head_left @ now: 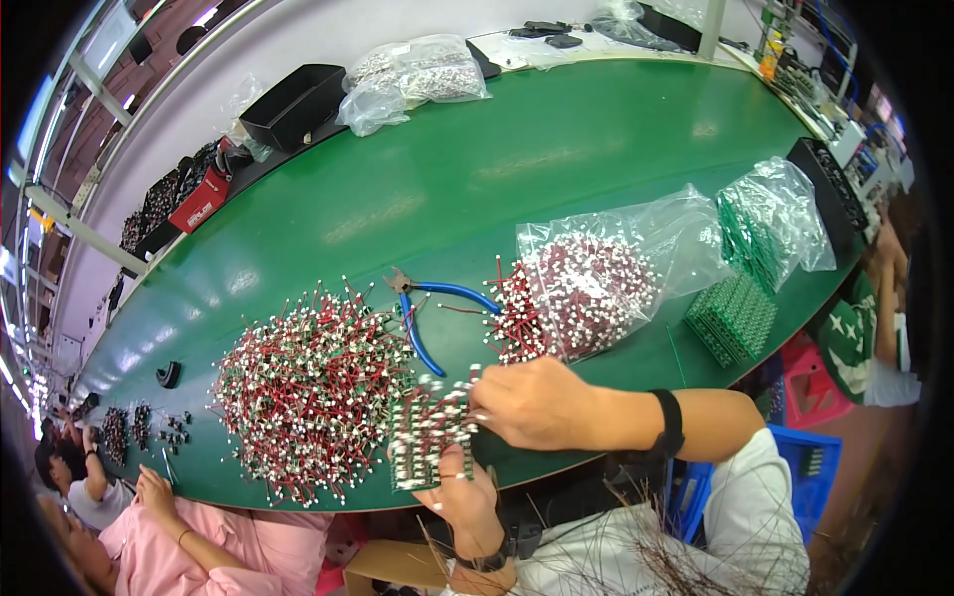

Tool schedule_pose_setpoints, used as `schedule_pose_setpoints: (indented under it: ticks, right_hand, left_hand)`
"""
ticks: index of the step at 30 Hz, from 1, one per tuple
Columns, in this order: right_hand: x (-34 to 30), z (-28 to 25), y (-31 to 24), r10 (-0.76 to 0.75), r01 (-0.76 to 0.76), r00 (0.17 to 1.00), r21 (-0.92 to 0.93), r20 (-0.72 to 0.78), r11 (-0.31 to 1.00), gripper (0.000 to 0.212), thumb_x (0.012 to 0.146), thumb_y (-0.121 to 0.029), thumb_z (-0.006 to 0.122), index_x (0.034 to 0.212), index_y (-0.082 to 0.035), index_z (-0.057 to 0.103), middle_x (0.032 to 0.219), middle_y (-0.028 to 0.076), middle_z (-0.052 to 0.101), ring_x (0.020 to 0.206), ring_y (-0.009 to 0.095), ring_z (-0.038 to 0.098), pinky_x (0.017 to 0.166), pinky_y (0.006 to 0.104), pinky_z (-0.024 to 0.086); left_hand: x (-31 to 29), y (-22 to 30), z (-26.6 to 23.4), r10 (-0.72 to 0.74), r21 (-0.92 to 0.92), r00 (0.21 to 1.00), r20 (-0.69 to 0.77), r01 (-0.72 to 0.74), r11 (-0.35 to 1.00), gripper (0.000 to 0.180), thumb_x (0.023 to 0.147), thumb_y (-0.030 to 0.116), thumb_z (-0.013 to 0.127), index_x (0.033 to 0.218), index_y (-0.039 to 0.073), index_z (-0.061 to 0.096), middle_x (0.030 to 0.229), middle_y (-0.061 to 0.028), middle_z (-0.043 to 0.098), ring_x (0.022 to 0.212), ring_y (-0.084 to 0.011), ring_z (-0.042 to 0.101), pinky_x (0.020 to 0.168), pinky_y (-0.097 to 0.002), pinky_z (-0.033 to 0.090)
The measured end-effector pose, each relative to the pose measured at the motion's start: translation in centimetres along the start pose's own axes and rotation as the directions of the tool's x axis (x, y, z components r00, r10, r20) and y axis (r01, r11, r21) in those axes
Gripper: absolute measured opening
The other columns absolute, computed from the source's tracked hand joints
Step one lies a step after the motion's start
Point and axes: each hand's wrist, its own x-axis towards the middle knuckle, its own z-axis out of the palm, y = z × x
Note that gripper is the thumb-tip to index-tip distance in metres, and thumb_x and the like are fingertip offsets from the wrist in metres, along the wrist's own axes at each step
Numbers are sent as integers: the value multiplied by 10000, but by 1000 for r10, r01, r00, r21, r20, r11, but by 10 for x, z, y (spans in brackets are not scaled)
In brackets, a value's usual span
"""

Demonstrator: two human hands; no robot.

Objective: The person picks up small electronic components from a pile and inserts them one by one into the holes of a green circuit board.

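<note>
My left hand (465,500) grips a green circuit board panel (405,475) from below, its thumb on the near edge. Rows of short dark red wires with white ends stand on the panel. My right hand (542,402) is at the panel's right edge with its fingers pinched together; what they hold is hidden. Left of the panel lies a large heap of red wires with white ends (308,397). Beyond my hands rest blue-handled cutting pliers (427,343), spread apart. A clear plastic bag (591,293) full of red and white wires lies behind my right hand, with more wires spilling out.
A stack of green circuit board panels (733,318) stands at right, beside a bag of green strips (750,243). A black box (293,107) and filled plastic bags (417,74) line the far edge. At lower left a person in a pink sleeve (214,541) sits close by.
</note>
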Motion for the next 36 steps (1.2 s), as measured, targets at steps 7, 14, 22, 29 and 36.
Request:
schedule_pose_setpoints:
  ticks: [7, 14, 22, 29, 36]
  right_hand:
    - [7, -26, 27, 55, -54, 991, 7, -119, 999, 131, 750, -110, 733, 854, -83, 659, 812, 59, 576, 745, 253, 602, 608, 360, 501]
    - [4, 9, 22, -12, 12, 997, -11, 72, 1000, 134, 737, -123, 731, 839, -96, 649, 912, 48, 534, 847, 250, 526, 704, 360, 457]
    - [15, -6, 19, 184, -94, 972, 471, -148, 877, 63, 844, -34, 635, 897, -16, 606, 820, 98, 610, 739, 257, 603, 649, 343, 476]
    - [13, -22, 17, 262, -215, 965, 514, -19, 831, 90, 870, -56, 618, 929, 11, 612, 809, 110, 630, 666, 203, 618, 592, 310, 483]
    - [12, -27, 9, 215, -176, 976, 481, -27, 859, 82, 888, -62, 618, 931, 9, 625, 785, 112, 639, 660, 207, 631, 578, 302, 487]
  left_hand:
    - [3, 14, 15, -51, -176, 982, -180, 19, 984, 466, 743, -92, 500, 1207, -47, 517, 1149, -167, 576, 1016, -297, 591, 945, -467, 505]
    - [2, 11, 7, -60, -155, 977, -205, 28, 987, 480, 743, -95, 502, 1220, -39, 495, 1129, -163, 570, 1001, -300, 590, 936, -494, 516]
    - [2, 17, 14, -60, -207, 979, -197, 19, 978, 479, 747, -89, 507, 1221, -27, 491, 1119, -163, 576, 984, -314, 604, 927, -507, 523]
    - [3, 17, 16, -58, -202, 982, -181, 21, 979, 479, 759, -76, 499, 1234, -19, 489, 1117, -163, 576, 970, -316, 610, 918, -508, 529]
    - [5, 13, 11, -50, -203, 983, -174, 14, 979, 462, 762, -71, 497, 1222, -26, 499, 1125, -164, 571, 986, -305, 603, 914, -514, 532]
